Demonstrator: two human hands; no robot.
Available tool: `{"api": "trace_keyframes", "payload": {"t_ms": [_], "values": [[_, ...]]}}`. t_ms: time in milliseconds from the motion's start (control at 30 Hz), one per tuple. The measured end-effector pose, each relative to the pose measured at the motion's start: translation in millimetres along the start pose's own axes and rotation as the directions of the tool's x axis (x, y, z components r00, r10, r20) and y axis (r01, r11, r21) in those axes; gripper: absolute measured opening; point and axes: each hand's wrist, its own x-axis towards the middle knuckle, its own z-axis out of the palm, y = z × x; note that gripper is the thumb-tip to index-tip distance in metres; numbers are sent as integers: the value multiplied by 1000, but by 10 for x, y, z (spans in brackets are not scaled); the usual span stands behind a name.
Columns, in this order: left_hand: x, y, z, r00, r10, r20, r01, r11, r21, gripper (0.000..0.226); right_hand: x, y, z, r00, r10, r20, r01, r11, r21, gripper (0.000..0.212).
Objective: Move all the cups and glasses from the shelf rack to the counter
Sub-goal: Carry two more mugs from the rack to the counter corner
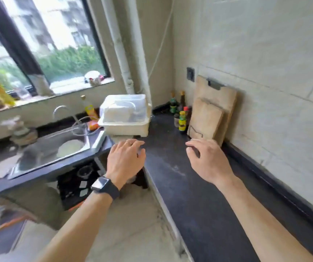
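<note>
A white plastic dish rack (125,127) with a clear lid stands on the dark counter (199,195) in the corner. Pale dishes show blurred through the lid; I cannot make out cups or glasses in it. My left hand (126,159), with a dark watch on the wrist, hovers just in front of the rack, fingers spread and holding nothing. My right hand (206,159) hovers over the counter to the right, fingers apart and curled, also holding nothing.
Two wooden cutting boards (210,114) lean on the tiled wall at the right. Several sauce bottles (182,120) stand in the corner. A steel sink (57,148) with a white plate lies at the left under the window. A dark shelf (78,180) sits below the counter.
</note>
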Motion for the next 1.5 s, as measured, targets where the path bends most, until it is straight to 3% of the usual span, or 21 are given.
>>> {"api": "trace_keyframes", "payload": {"t_ms": [133,267,500,667,967,1200,1500], "values": [[-706,-1149,-570,961,-257,-103,266,960,86,39,195,-1227,612,957,-275,89,265,958,109,27],[-1484,-2040,-1079,859,-468,-206,498,858,126,41,146,-2449,1119,857,-494,146,466,865,188,26],[-2629,-3448,-1800,693,-634,-343,707,689,156,33,-230,-4202,2023,687,-694,216,613,713,341,30],[-3107,-4495,-2174,654,-665,-361,751,629,202,36,-373,-5298,2615,634,-743,215,644,661,386,32],[-3312,-6083,-2321,636,-697,-332,768,612,187,36,-249,-6566,3571,644,-725,243,603,677,422,28],[-2991,-7322,-1955,615,-742,-266,788,592,172,37,168,-7206,4640,600,-734,317,631,678,377,29],[-2199,-8960,-1967,583,-766,-270,812,555,180,38,1211,-8383,6041,560,-771,304,684,637,354,29]]}}
